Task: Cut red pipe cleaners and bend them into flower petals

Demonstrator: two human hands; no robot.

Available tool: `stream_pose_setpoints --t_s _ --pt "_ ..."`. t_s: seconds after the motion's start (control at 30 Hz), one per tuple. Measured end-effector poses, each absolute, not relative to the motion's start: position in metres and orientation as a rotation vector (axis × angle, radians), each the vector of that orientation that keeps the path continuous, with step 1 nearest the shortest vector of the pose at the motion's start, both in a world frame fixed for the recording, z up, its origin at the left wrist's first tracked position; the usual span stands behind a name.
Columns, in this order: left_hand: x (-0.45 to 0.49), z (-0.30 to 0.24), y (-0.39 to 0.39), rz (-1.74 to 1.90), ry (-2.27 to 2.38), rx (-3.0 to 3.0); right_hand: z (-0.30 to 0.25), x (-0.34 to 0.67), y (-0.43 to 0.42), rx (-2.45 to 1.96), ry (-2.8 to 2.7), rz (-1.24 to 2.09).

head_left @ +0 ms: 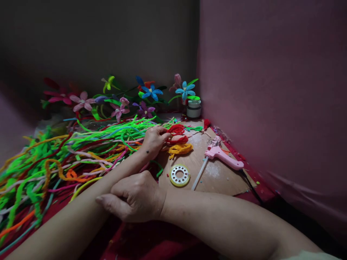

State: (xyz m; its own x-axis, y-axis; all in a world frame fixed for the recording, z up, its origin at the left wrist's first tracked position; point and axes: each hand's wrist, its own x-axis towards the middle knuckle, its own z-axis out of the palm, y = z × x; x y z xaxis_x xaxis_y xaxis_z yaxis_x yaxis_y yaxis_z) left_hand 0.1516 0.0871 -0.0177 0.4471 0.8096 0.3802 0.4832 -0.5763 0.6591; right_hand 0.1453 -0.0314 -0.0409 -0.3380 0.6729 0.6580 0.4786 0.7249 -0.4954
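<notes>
My left hand (154, 141) reaches forward over the pile of loose pipe cleaners (67, 155). Its fingers are curled and pinch a red pipe-cleaner piece (179, 139) at the edge of a wooden board (217, 175). Another red bundle (176, 129) lies just behind that piece, and a yellow-orange bundle (181, 148) just in front. My right hand (132, 198) lies across my left forearm with its fingers wrapped round it.
On the board lie a pink glue gun (223, 157) with a glue stick and a round tape ring (179, 176). Finished pipe-cleaner flowers (151, 92) and a small jar (193, 108) stand at the back. A pink wall (271, 90) closes the right side.
</notes>
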Motion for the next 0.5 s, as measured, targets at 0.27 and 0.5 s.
stream_pose_setpoints --t_s 0.27,0.5 --pt "0.125 0.008 0.074 0.931 0.973 2.031 -0.041 0.15 -0.032 -0.861 -1.996 0.26" --pt "0.059 0.022 0.046 0.898 1.05 1.875 -0.037 0.154 -0.042 -0.804 -1.899 0.328"
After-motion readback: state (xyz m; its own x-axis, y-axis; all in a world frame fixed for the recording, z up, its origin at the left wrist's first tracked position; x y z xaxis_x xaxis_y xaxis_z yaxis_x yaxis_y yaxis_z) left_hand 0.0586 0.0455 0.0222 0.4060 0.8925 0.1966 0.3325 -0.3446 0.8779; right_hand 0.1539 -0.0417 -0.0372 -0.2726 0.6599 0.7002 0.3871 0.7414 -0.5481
